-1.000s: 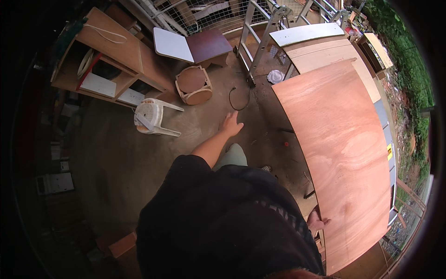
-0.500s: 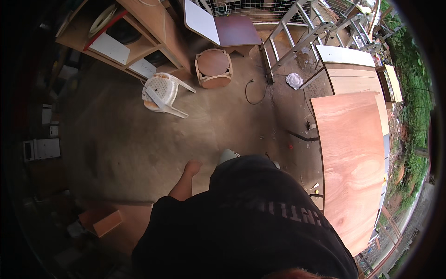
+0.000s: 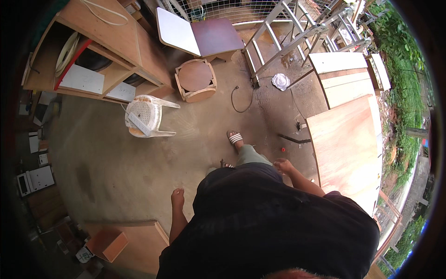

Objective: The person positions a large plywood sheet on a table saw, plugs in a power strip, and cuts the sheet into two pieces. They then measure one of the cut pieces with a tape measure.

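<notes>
My left hand (image 3: 177, 197) hangs at my side over the concrete floor (image 3: 116, 172), its fingers loosely curled with nothing visible in them. My right hand (image 3: 283, 166) is in front of my right hip, also curled, with nothing showing in it. It is nearest to a large plywood sheet (image 3: 346, 144), but apart from it. One foot in a striped sandal (image 3: 235, 137) is stretched forward, while the other sandal (image 3: 226, 164) shows partly beside my shirt.
Ahead stand a worn white plastic stool (image 3: 145, 111), a round-topped wooden stool (image 3: 195, 76) and a wooden cabinet (image 3: 151, 51). A metal ladder (image 3: 283, 51) is at the far right. A black cable (image 3: 251, 102) lies on the floor. A wooden panel (image 3: 144, 242) is near left.
My right hand has come into view by my hip. The left hand has swung back, and a sandalled foot has come forward. The stools and cabinet appear farther left.
</notes>
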A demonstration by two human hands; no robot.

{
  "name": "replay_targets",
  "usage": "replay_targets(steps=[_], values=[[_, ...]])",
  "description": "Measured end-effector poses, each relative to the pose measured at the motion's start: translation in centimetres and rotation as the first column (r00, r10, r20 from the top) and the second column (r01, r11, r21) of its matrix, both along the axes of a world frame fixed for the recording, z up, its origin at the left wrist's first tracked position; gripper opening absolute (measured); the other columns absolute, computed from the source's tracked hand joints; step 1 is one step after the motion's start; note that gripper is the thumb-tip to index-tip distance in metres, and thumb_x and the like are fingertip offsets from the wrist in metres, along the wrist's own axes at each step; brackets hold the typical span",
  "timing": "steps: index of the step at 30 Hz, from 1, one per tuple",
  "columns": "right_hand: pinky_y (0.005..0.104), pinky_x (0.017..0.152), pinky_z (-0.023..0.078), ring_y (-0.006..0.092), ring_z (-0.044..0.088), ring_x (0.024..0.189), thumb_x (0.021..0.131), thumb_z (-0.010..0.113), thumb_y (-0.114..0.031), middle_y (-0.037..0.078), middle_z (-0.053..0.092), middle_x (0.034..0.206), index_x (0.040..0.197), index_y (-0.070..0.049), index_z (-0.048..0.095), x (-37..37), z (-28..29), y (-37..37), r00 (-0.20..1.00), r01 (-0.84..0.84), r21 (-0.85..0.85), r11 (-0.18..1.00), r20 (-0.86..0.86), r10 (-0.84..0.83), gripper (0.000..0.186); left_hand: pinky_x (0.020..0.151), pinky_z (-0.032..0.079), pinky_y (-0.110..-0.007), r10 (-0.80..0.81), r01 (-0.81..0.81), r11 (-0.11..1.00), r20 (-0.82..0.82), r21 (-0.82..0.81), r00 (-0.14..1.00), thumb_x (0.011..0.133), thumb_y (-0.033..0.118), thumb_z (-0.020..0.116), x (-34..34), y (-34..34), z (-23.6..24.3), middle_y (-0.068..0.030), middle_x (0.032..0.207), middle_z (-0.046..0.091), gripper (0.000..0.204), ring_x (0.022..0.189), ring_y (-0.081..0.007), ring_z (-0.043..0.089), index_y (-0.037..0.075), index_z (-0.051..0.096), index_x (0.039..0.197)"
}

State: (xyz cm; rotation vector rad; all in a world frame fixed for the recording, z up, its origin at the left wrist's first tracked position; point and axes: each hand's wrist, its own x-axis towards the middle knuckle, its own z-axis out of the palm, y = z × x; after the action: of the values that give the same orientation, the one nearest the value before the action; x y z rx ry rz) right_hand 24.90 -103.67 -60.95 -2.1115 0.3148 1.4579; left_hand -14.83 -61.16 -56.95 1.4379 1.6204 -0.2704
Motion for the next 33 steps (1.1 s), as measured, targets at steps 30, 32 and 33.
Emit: replay_targets(steps=[30,32,33], values=[[0.0364,0.06,0.055,0.0231,0.068,0.063,0.083,0.066,-0.028,0.013,0.068,0.072,0.089,-0.003,0.07,-3.8,5.7,47.0,0.442,-0.832,-0.096,0.546,0.482,0.757,0.026,0.086,0.05,-0.04,0.23,-0.236,0.969,-0.079,-0.073,0.97,0.091,0.037,0.062,-29.6,-2.0,0.6,-0.0202,0.105,0.069,0.045,0.099,-0.0293,0.066,-0.006,0.066,0.106],[0.0379,0.069,0.055,0.028,0.067,0.083,0.083,0.065,-0.033,0.015,0.07,0.09,0.091,-0.008,0.07,-4.3,2.3,48.9,-0.378,-0.894,-0.438,-0.096,0.622,0.686,0.028,0.085,0.05,-0.04,0.34,-0.347,0.936,-0.113,-0.054,0.934,0.091,0.036,0.063,-32.9,2.0,2.4,-0.0202,0.105,0.07,0.045,0.098,-0.0294,0.066,-0.006,0.067,0.106],[0.0383,0.072,0.055,0.0291,0.066,0.089,0.082,0.065,-0.035,0.015,0.07,0.096,0.092,-0.01,0.071,-6.4,3.7,51.8,-0.492,-0.844,-0.493,-0.208,0.561,0.666,0.028,0.085,0.05,-0.04,0.443,-0.449,0.893,-0.129,-0.021,0.887,0.09,0.036,0.063,-34.9,3.4,2.6,-0.0201,0.105,0.07,0.045,0.098,-0.0295,0.067,-0.006,0.067,0.105]])
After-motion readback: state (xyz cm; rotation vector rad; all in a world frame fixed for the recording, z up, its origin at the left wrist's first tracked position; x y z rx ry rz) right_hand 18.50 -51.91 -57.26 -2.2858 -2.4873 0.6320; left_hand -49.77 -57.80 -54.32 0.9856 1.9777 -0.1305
